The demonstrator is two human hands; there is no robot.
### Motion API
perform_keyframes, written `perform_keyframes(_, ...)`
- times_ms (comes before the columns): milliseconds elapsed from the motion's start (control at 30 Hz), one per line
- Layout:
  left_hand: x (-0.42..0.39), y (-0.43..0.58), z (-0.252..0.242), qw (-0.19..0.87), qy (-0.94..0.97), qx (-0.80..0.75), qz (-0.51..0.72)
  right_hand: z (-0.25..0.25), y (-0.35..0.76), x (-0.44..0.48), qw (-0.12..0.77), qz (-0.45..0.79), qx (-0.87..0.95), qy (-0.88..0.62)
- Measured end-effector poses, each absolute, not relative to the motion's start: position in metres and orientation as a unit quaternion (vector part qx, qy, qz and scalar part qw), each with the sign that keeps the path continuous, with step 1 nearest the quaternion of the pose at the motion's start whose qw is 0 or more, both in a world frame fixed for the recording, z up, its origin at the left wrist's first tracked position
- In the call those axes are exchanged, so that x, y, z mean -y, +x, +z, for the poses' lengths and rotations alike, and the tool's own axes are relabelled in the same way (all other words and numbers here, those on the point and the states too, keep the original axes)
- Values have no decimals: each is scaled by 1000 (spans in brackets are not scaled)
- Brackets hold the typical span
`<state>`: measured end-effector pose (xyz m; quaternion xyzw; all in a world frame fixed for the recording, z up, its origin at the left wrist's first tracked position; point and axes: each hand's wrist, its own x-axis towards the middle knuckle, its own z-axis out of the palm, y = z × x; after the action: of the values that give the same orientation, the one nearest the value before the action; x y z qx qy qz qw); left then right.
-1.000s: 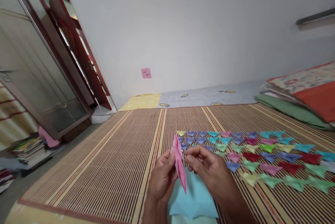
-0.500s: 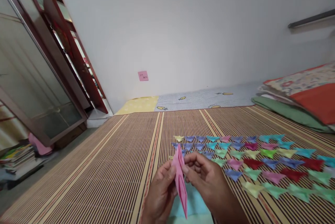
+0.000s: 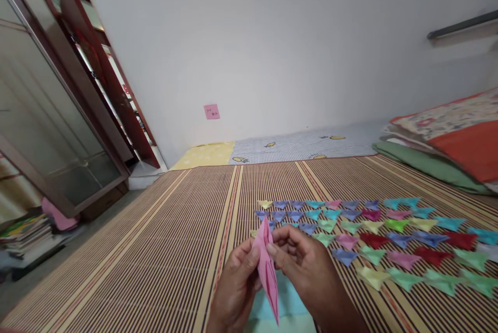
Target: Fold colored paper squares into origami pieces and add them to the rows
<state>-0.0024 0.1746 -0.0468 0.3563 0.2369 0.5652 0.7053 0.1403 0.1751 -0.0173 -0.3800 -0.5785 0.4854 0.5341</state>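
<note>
A pink folded paper point(image 3: 267, 276), long and pointed at both ends with several layers, stands upright between my hands. My left hand point(image 3: 238, 283) pinches its left side between thumb and fingers. From the right, my right hand point(image 3: 302, 265) grips the upper part, thumb on the edge and fingers curled behind. Under the hands lie light blue paper sheets point(image 3: 287, 296), partly covered by them. Several rows of small folded paper pieces point(image 3: 404, 258) in many colours spread to the right on the striped mat point(image 3: 155, 250).
Folded bedding with an orange and patterned cover point(image 3: 459, 136) is stacked at the far right. A pink note point(image 3: 211, 111) sticks to the white wall. Books point(image 3: 33, 234) are piled low at the left, beside a glass-panelled door point(image 3: 58, 105). Patterned cloth point(image 3: 288, 146) runs along the wall.
Both hands keep hold of the pink paper. It has turned slightly, so more of its broad left face shows. The view has shifted a little.
</note>
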Motion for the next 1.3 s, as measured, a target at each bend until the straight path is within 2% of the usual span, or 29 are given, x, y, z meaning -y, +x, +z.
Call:
perform_keyframes(300,-173,-1,-43,698,346,-263,569,-16,139,-175,520,462,593,-404)
perform_keyframes(467,-172,2,-41,649,362,-309,594,-17,134,-172,506,464,627,-368)
perform_keyframes(533,-170,6,-39,591,377,-355,619,-18,133,-170,512,416,645,-387)
perform_keyframes(633,-163,12,-35,495,376,-441,647,-24,132,-172,547,256,664,-441)
perform_keyframes(700,-158,15,-32,482,367,-460,649,-28,133,-175,571,169,667,-448)
perform_keyframes(800,-155,17,-28,489,389,-452,637,-32,134,-179,585,120,668,-444)
perform_keyframes(967,-157,10,-22,475,450,-478,586,-26,134,-178,579,144,692,-406)
perform_keyframes(1100,-159,3,-22,457,443,-457,621,-18,137,-174,586,227,678,-381)
perform_keyframes(1300,-155,-1,-26,534,425,-402,610,-16,144,-175,592,296,647,-378)
